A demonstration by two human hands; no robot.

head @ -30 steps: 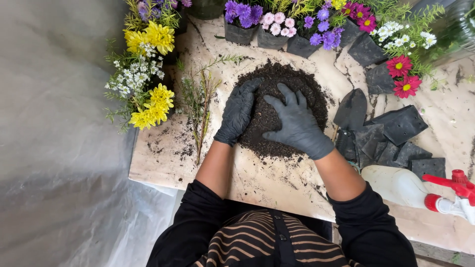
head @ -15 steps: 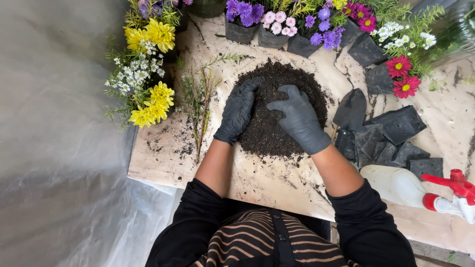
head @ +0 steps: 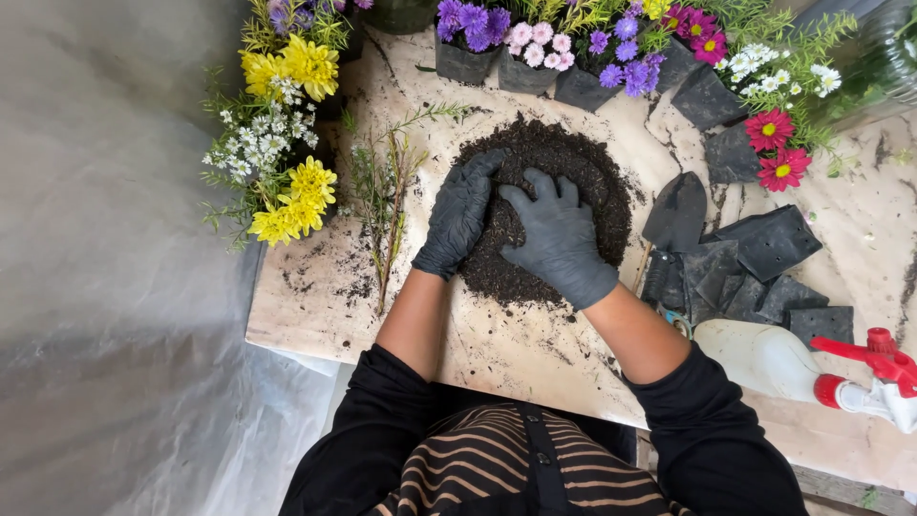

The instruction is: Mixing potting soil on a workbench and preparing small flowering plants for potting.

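While we lean over the table (head: pixel 315 296), both gloved hands work the soil.
Soil mound (head: pixel 583 172): table centre, dark and loose.
Left hand (head: pixel 458 215): fingers curved, cupping the mound's 9 o'clock edge.
Right hand (head: pixel 559 239): spread wide, pressing on top.
Trowel (head: pixel 673 215): at 3 o'clock.
Yellow flowers (head: pixel 296 124): at 9 o'clock.

Dark grey gloves cover the left hand (head: pixel 458 215) and right hand (head: pixel 559 244); black sleeves, striped apron.
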